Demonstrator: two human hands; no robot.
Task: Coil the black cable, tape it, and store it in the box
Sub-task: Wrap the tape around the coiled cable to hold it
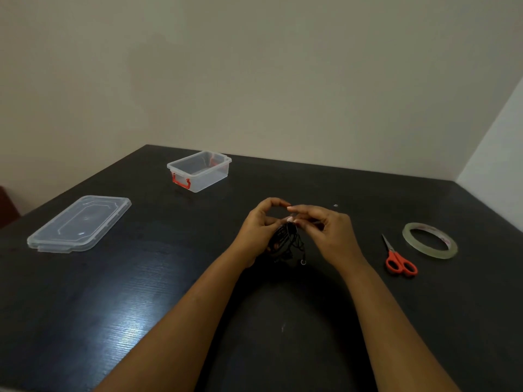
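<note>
Dark bench (141, 306), plain wall behind. Clear lid (79, 223) far left, open box (199, 171) with red latches back-left. Centre: left hand (260, 230) and right hand (331, 233) both pinch top of black cable (288, 244), loops hanging between them, untaped. Scissors (399, 258), then tape roll (429, 240), right side, nearer right hand. Box well apart, forward-left.

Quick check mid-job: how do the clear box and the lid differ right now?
The box is deep and stands open at the far side; the lid is shallow and lies flat, nearer and to the left, apart from it. The box has a red latch on its end; the lid shows none. Both are clear plastic on the dark table, and neither holds the black cable, which the left hand and right hand grip.
</note>
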